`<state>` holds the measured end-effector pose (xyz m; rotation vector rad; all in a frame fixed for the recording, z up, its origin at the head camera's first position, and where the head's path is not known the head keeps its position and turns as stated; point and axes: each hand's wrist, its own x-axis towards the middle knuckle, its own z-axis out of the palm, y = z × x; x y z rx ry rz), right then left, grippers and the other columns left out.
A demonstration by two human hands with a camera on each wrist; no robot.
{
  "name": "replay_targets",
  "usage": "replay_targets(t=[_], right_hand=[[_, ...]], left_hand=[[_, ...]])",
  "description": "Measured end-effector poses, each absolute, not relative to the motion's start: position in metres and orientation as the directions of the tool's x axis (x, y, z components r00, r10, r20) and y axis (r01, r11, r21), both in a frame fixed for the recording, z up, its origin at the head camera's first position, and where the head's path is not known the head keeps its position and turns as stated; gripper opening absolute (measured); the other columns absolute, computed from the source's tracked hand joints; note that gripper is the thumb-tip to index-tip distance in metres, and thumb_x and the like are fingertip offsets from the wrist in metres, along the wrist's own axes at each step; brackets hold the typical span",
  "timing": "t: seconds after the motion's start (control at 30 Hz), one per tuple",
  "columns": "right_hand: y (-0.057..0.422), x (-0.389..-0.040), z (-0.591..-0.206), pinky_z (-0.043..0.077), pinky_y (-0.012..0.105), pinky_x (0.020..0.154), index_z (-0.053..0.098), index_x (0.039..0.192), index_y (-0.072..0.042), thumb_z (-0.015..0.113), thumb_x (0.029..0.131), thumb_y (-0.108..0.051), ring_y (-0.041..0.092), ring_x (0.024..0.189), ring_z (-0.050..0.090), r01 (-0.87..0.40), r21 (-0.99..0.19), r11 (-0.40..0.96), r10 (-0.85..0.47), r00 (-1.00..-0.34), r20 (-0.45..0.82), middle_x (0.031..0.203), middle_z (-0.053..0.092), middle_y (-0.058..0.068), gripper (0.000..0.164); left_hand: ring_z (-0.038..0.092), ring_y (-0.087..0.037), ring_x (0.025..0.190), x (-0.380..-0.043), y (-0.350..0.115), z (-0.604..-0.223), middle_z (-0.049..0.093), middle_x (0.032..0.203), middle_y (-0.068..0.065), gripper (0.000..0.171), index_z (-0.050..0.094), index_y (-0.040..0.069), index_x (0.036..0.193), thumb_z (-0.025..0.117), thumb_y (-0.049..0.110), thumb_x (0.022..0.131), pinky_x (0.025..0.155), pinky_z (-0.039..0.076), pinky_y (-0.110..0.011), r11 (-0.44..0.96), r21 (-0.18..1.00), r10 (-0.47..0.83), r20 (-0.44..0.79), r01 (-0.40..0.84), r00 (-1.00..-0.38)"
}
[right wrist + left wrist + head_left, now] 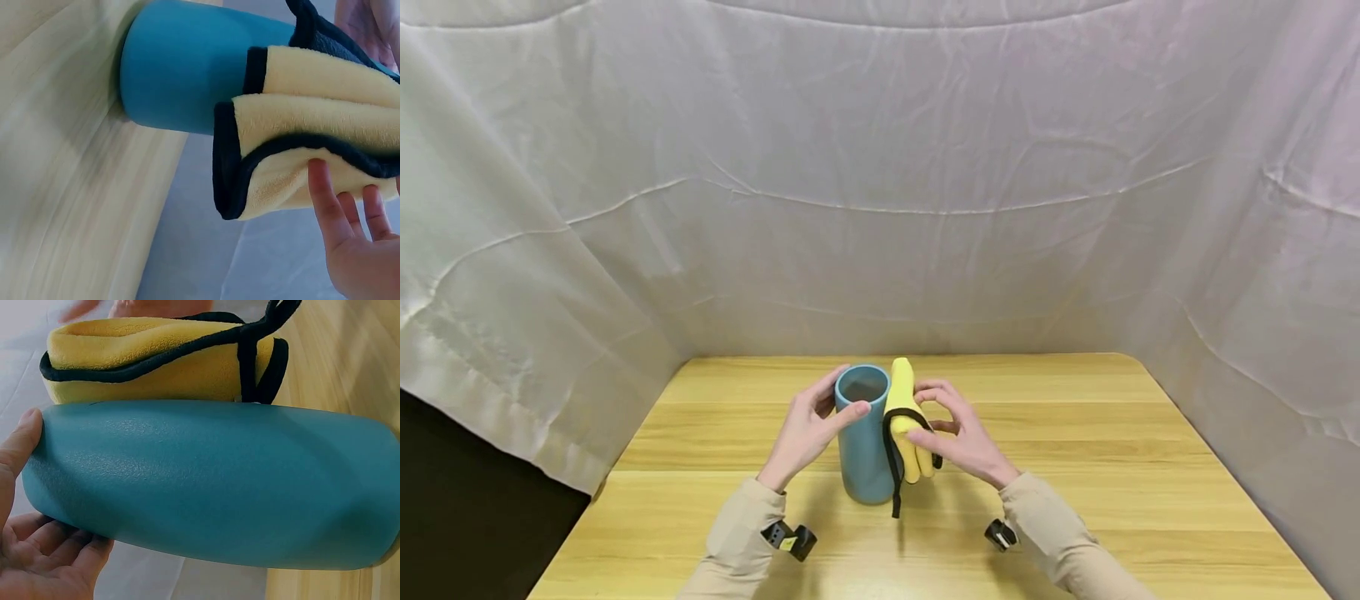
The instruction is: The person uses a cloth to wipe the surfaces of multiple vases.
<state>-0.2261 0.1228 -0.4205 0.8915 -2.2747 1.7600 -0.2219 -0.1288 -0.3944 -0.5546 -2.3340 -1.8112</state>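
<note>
A tall blue vase [867,446] stands upright on the wooden table, its round mouth facing up. My left hand [811,429] holds it near the top, thumb at the front of the rim and fingers round the far left side. In the left wrist view the vase [212,487] lies across the picture, with the left hand [47,562] at its mouth end. Against the vase's right side hangs a folded yellow cloth [904,392] with black edging. My right hand [958,433] holds this cloth between thumb and fingers; in the right wrist view its fingertips press the cloth [325,119].
The wooden table [700,492] stretches out on both sides of the hands. Pale grey curtains [880,183] hang behind it and along both sides. A small black device is strapped at each wrist [790,537], and a dark area [467,500] lies beyond the table's left edge.
</note>
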Motion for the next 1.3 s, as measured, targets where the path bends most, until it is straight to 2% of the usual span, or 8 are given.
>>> replay_targets(t=[0.13, 0.23, 0.37, 0.47, 0.57, 0.67, 0.77, 1.3], right_hand=[[0.121, -0.229, -0.418, 0.055, 0.031, 0.096, 0.060, 0.112, -0.001, 0.053, 0.103, -0.010, 0.035, 0.133, 0.044, -0.527, -0.843, 0.109, -0.375, -0.807, 0.456, 0.143, 0.046, 0.023, 0.014], [0.117, -0.231, -0.415, 0.056, 0.027, 0.091, 0.056, 0.111, -0.006, 0.057, 0.103, -0.015, 0.040, 0.139, 0.041, -0.477, -0.871, 0.114, -0.365, -0.836, 0.410, 0.151, 0.042, 0.018, 0.012], [0.113, -0.232, -0.412, 0.054, 0.029, 0.091, 0.048, 0.128, -0.013, 0.067, 0.098, -0.018, 0.037, 0.141, 0.043, -0.442, -0.888, 0.130, -0.372, -0.852, 0.369, 0.154, 0.046, 0.015, 0.036], [0.111, -0.234, -0.411, 0.050, 0.038, 0.097, 0.039, 0.151, -0.019, 0.069, 0.096, -0.019, 0.033, 0.136, 0.049, -0.476, -0.865, 0.162, -0.389, -0.836, 0.387, 0.150, 0.053, 0.013, 0.062], [0.109, -0.235, -0.410, 0.044, 0.052, 0.109, 0.030, 0.159, -0.023, 0.069, 0.096, -0.020, 0.033, 0.138, 0.050, -0.501, -0.848, 0.173, -0.415, -0.818, 0.399, 0.156, 0.048, 0.011, 0.074], [0.108, -0.235, -0.409, 0.035, 0.061, 0.118, 0.029, 0.160, -0.023, 0.069, 0.096, -0.020, 0.035, 0.146, 0.042, -0.500, -0.853, 0.152, -0.439, -0.807, 0.395, 0.162, 0.037, 0.010, 0.076], [0.107, -0.236, -0.408, 0.032, 0.063, 0.118, 0.027, 0.160, -0.020, 0.071, 0.095, -0.020, 0.036, 0.149, 0.035, -0.495, -0.859, 0.134, -0.456, -0.800, 0.390, 0.165, 0.031, 0.011, 0.079], [0.104, -0.237, -0.405, 0.041, 0.060, 0.113, 0.029, 0.160, -0.018, 0.077, 0.090, -0.019, 0.033, 0.146, 0.041, -0.497, -0.846, 0.196, -0.450, -0.811, 0.372, 0.162, 0.037, 0.010, 0.084]], left_hand=[[0.060, -0.029, 0.131, -0.222, -0.129, -0.394, 0.062, 0.140, -0.015, 0.066, 0.048, 0.006, 0.149, 0.076, 0.018, 0.090, 0.113, 0.046, -0.040, 0.210, 0.905, 0.199, 0.330, 0.369, -0.923], [0.061, -0.029, 0.130, -0.222, -0.128, -0.394, 0.062, 0.140, -0.015, 0.066, 0.048, 0.006, 0.149, 0.076, 0.017, 0.090, 0.112, 0.046, -0.039, 0.204, 0.905, 0.204, 0.333, 0.373, -0.921], [0.062, -0.029, 0.128, -0.222, -0.128, -0.394, 0.064, 0.138, -0.015, 0.063, 0.050, 0.008, 0.147, 0.076, 0.018, 0.091, 0.111, 0.048, -0.039, 0.196, 0.904, 0.211, 0.339, 0.380, -0.917], [0.063, -0.029, 0.127, -0.221, -0.127, -0.394, 0.065, 0.137, -0.015, 0.063, 0.050, 0.006, 0.147, 0.076, 0.018, 0.091, 0.110, 0.049, -0.039, 0.196, 0.901, 0.214, 0.346, 0.387, -0.914], [0.063, -0.030, 0.126, -0.221, -0.127, -0.394, 0.065, 0.137, -0.015, 0.063, 0.050, 0.005, 0.147, 0.076, 0.017, 0.091, 0.110, 0.049, -0.040, 0.196, 0.898, 0.219, 0.351, 0.393, -0.910], [0.064, -0.030, 0.126, -0.220, -0.127, -0.394, 0.065, 0.136, -0.014, 0.062, 0.050, 0.006, 0.147, 0.075, 0.018, 0.091, 0.110, 0.049, -0.041, 0.195, 0.896, 0.223, 0.357, 0.400, -0.907], [0.063, -0.029, 0.126, -0.221, -0.127, -0.394, 0.065, 0.136, -0.014, 0.061, 0.051, 0.008, 0.147, 0.075, 0.018, 0.091, 0.110, 0.049, -0.041, 0.194, 0.894, 0.225, 0.361, 0.404, -0.905], [0.064, -0.029, 0.125, -0.222, -0.129, -0.394, 0.064, 0.137, -0.014, 0.062, 0.050, 0.009, 0.147, 0.075, 0.018, 0.091, 0.107, 0.051, -0.041, 0.207, 0.889, 0.218, 0.365, 0.408, -0.905]])
